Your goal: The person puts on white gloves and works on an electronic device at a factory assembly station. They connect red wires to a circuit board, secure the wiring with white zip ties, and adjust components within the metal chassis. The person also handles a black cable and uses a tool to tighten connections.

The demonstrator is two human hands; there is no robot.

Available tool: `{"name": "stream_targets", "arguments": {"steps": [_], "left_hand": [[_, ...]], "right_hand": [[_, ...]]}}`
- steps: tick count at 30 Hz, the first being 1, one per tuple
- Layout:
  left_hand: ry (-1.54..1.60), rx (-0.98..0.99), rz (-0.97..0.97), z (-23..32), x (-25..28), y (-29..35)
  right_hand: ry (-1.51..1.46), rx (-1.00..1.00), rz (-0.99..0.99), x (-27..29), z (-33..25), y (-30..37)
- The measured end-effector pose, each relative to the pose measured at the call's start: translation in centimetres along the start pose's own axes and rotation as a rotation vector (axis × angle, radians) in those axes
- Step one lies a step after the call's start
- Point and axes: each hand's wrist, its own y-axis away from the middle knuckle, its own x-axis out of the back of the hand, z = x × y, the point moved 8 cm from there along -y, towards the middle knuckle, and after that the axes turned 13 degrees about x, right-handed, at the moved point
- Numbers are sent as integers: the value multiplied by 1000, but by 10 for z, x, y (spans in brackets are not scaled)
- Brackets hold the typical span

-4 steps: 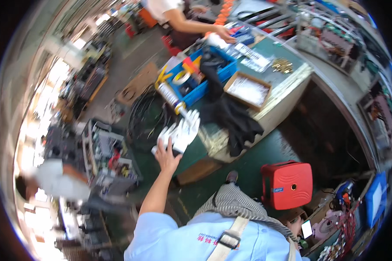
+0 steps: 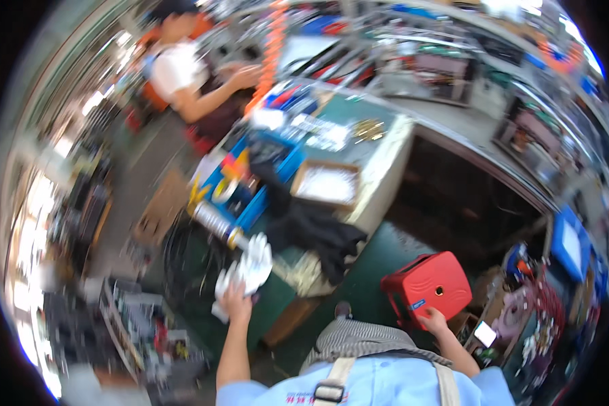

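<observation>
My left hand (image 2: pixel 235 302) is closed on a pair of white work gloves (image 2: pixel 256 264) at the corner of the green-topped bench; motion blur softens the fingers. Just beyond the gloves lies a caulking gun (image 2: pixel 213 220) with a white tube, its nozzle toward them. My right hand (image 2: pixel 432 319) holds nothing, its fingers loosely apart, in front of a red hose-reel case (image 2: pixel 430 287); whether it touches the case I cannot tell. Black cloth (image 2: pixel 311 233) drapes over the bench edge beside the gloves.
A blue bin (image 2: pixel 247 215) of tapes and tools and a shallow cardboard tray (image 2: pixel 326 183) stand on the bench, with brass fittings (image 2: pixel 369 130) farther back. A co-worker (image 2: pixel 189 81) is across the bench, behind an orange coiled hose (image 2: pixel 271 54). Equipment chassis (image 2: pixel 152 331) sits at left.
My view has swung, moving the bench leftward in the picture. My left fingers, spread over the gloves before, have closed on them. My right hand has come forward to the red case.
</observation>
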Motion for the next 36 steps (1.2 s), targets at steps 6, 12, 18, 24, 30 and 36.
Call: {"name": "stream_targets", "arguments": {"steps": [6, 12, 18, 24, 30, 36], "left_hand": [[894, 314, 137, 34, 55, -38], [952, -142, -360, 208, 132, -54], [1167, -326, -1175, 327, 82, -3], [1171, -225, -1310, 368, 50, -18], [1181, -109, -1076, 458, 28, -92], [1019, -502, -712, 692, 47, -182]], "right_hand": [[-190, 330, -146, 32, -242, -42], [-522, 753, -141, 51, -455, -4], [-310, 555, -80, 78, -421, -25], [-277, 465, 177, 138, -338, -87], [-476, 309, 277, 284, -288, -192], [-608, 289, 419, 413, -198, -291]]}}
